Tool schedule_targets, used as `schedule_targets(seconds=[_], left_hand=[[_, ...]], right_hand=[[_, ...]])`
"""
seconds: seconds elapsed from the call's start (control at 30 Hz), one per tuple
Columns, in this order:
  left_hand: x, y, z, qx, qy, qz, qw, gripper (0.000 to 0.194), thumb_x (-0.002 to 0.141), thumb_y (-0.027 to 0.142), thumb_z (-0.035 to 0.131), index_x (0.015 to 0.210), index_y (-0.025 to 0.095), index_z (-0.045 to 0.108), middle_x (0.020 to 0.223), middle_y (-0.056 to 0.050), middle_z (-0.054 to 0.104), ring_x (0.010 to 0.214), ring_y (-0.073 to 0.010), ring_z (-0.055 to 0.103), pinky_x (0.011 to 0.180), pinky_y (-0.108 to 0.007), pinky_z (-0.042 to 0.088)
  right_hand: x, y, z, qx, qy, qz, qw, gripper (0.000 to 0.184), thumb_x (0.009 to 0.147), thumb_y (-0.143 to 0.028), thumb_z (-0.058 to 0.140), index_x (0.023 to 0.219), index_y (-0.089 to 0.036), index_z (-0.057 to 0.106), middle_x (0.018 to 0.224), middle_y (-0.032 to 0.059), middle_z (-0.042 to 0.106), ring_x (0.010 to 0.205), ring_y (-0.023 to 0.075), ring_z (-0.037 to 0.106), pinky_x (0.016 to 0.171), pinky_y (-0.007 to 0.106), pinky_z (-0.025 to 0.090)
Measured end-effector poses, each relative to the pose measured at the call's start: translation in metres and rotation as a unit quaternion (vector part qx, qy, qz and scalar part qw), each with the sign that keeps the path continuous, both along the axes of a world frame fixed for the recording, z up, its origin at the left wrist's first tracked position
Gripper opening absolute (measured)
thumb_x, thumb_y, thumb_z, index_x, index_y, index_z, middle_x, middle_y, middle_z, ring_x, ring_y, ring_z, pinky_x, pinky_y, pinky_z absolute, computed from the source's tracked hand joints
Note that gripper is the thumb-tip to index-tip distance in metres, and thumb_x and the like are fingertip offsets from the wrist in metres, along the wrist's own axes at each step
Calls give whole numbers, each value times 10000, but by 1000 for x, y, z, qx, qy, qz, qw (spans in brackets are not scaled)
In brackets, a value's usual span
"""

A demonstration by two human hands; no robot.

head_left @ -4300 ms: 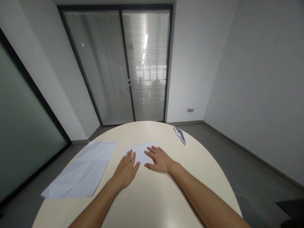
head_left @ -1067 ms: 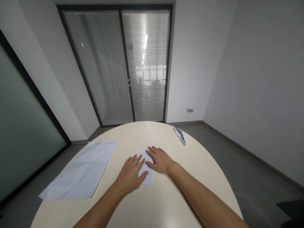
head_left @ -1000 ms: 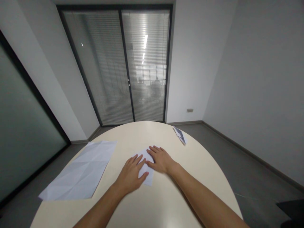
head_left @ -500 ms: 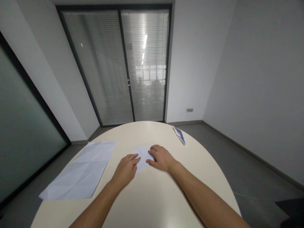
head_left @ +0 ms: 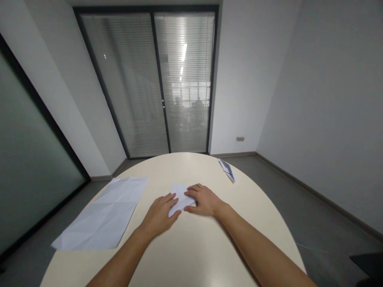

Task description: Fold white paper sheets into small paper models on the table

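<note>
A small folded sheet of white paper (head_left: 179,195) lies near the middle of the round cream table (head_left: 191,247). My left hand (head_left: 160,215) rests palm down on its left edge, fingers spread and pressing the fold flat. On the paper's right side lies my right hand (head_left: 203,199), its fingers curled over the sheet and the fingertips pressing down. The two hands nearly touch over the paper. Much of the sheet is hidden under them.
A large creased white sheet (head_left: 104,215) lies flat at the table's left, reaching its edge. A small folded paper piece (head_left: 227,170) sits at the far right rim. Beyond the table are grey floor, glass doors with blinds and plain walls.
The folded paper has become smaller and now points away from me. My left hand has slid back and left a little; my right hand's fingers have curled onto the paper.
</note>
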State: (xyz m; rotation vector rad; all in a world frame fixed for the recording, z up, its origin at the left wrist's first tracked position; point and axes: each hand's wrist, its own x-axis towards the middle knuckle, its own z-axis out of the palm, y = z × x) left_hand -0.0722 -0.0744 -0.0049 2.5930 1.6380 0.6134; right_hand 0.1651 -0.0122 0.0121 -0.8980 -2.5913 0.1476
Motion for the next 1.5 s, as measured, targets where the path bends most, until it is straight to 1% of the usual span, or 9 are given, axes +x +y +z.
schedule_targets(seconds=[0.17,0.37,0.53,0.6,0.77,0.9,1.17,1.37,1.5], left_hand=[[-5,2,-3,-21,-14,-19,1000,429,945,407,559,1321,214,633,1440,-105,576,1360,-259,509,1140,-467,377],[-5,3,-2,-32,-28,-21,999,424,956,408,543,1321,214,639,1437,-103,577,1364,-253,508,1150,-460,377],[-4,3,-3,-23,-30,-24,999,405,987,402,495,1303,206,655,1419,-96,596,1356,-252,515,1142,-457,400],[-4,4,-4,-13,-33,-26,999,380,990,385,493,1279,214,671,1398,-90,615,1339,-251,528,1135,-462,409],[-3,3,0,5,-42,-27,999,337,989,330,491,1234,221,694,1346,-72,656,1273,-240,558,1100,-442,449],[0,1,6,-5,-35,-6,999,344,1007,349,453,1194,224,714,1286,-60,695,1229,-230,598,1097,-410,448],[4,0,12,-8,-26,31,999,393,1036,348,358,1155,209,706,1200,-73,731,1138,-218,660,1021,-372,488],[2,-2,11,-9,-31,40,999,326,984,381,487,1205,234,676,1200,-49,732,1103,-225,679,984,-361,503],[1,1,8,-13,-32,59,998,332,989,331,452,1219,242,674,1203,-43,734,1087,-217,690,971,-340,507]], right_hand=[[0,-1,0,3,-2,-2,1000,594,860,-616,626,1259,-178,674,1210,143,672,1142,288,574,995,426,443],[0,-2,3,1,4,4,1000,509,916,-564,577,1218,-172,698,1172,144,679,1103,270,587,966,401,455],[0,0,1,5,4,24,1000,542,882,-604,610,1184,-165,709,1149,140,683,1083,271,601,974,403,448],[0,1,0,6,4,33,999,489,898,-554,613,1188,-171,705,1154,133,682,1087,266,602,976,399,444],[0,2,-1,11,3,38,999,314,957,-333,561,1209,-204,698,1162,111,684,1089,242,603,977,384,433],[0,4,-2,10,6,43,999,296,981,-273,512,1194,-223,711,1166,100,691,1091,234,606,983,379,430],[-2,5,0,-3,21,40,999,281,1005,-304,500,1105,-212,746,1111,75,731,1026,218,637,947,360,438],[-4,4,3,-7,20,38,999,280,1014,-308,492,1040,-186,742,1054,78,743,1000,214,644,932,348,426],[-4,4,1,-13,18,23,999,261,1008,-301,501,1021,-175,729,1004,71,746,964,209,643,903,326,423]])
